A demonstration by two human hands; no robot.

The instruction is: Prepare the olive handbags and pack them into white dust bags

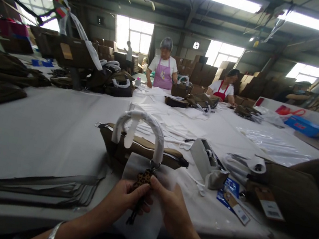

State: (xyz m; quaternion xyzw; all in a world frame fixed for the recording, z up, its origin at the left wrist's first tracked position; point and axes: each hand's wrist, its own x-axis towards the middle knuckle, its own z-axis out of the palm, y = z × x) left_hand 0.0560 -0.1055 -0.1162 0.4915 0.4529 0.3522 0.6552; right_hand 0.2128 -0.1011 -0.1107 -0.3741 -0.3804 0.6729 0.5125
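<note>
An olive-brown handbag [111,150] stands upright on the table in front of me, its handle [160,140] wrapped in white paper. From a ring at the handle's base hangs a leopard-print charm [143,177] with dark dangling ends. My left hand [127,198] pinches the charm from the left, thumb on top. On its right side, my right hand [171,204] grips it too, the thumb pressed near its upper edge. Behind the charm hangs a sheet of thin white paper [147,232], against the bag's front and partly hidden by my hands.
A grey tape dispenser [209,163] sits right of the bag, beside tags on a blue packet [230,191]. Another olive bag [297,197] lies farther right. Flat dark-edged sheets [73,190] are stacked at left. Across the table, co-workers [162,70] stand among more bags.
</note>
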